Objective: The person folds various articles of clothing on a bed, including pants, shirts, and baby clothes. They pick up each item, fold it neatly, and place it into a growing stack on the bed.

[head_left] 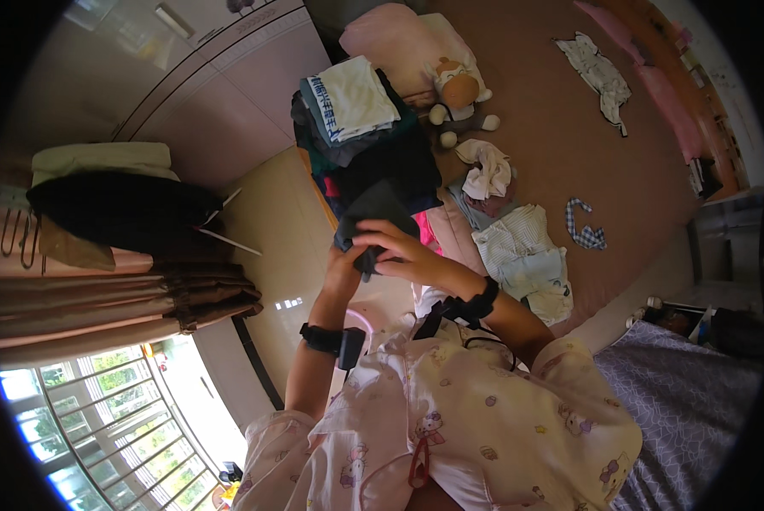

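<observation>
A dark grey cloth garment, partly folded, is between my two hands in front of my chest. My left hand grips its lower left edge. My right hand lies over its near side with fingers spread; whether it pinches the cloth is unclear. Just beyond the garment stands a tall stack of dark folded clothes, topped by a white folded shirt with blue writing. To the right, on the bed, are a crumpled cream cloth, a striped folded garment and a pale folded garment.
The brown bed sheet bears a plush toy, pink pillow, patterned white garment and checked cloth strip. Dark clothing hangs at left above a brown curtain. Tiled floor shows between curtain and stack.
</observation>
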The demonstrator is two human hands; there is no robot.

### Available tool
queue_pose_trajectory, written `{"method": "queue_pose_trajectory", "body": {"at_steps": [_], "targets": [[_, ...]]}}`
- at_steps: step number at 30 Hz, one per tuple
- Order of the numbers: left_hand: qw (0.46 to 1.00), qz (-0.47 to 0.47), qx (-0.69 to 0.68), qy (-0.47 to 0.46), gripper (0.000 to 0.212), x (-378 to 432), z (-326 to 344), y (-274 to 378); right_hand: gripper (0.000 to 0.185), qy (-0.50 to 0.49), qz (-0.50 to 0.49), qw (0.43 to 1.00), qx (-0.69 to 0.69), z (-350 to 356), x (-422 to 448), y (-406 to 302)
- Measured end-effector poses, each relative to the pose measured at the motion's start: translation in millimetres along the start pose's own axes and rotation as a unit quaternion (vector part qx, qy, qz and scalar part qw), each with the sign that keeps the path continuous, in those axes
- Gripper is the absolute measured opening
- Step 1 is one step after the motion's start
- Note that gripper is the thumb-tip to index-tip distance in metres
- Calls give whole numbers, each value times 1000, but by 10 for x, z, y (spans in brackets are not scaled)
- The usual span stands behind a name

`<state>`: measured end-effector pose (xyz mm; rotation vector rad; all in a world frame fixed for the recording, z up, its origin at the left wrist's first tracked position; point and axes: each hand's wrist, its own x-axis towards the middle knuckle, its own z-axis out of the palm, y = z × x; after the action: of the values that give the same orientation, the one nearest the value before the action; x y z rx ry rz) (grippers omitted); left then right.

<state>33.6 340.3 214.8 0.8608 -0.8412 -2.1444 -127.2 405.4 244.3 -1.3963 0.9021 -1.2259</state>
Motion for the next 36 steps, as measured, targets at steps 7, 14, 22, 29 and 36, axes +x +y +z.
{"method": "queue_pose_trajectory", "body": {"at_steps": [7, 14, 22, 29, 36], "targets": [[994, -84, 9, -71, 50, 502, 177, 237, 45, 44, 160, 853, 495, -1181, 323, 574], [977, -42, -193, 78, 55, 1137, -374, -55, 58, 77, 314, 732, 599, -1423, -70, 1126], [945, 27, -307, 110, 48, 1601, -909, -911, 58, 262, 336, 848, 316, -2073, 675, 1937], [953, -28, -64, 294, 41, 1799, -1645, -1219, 69, 288, 258, 905, -174, -2042, 841, 2920], [771, 26, 503, 389, 62, 2099, -1479, -807, 47, 399, 260, 776, -414, -1701, 1078, 2587]]}}
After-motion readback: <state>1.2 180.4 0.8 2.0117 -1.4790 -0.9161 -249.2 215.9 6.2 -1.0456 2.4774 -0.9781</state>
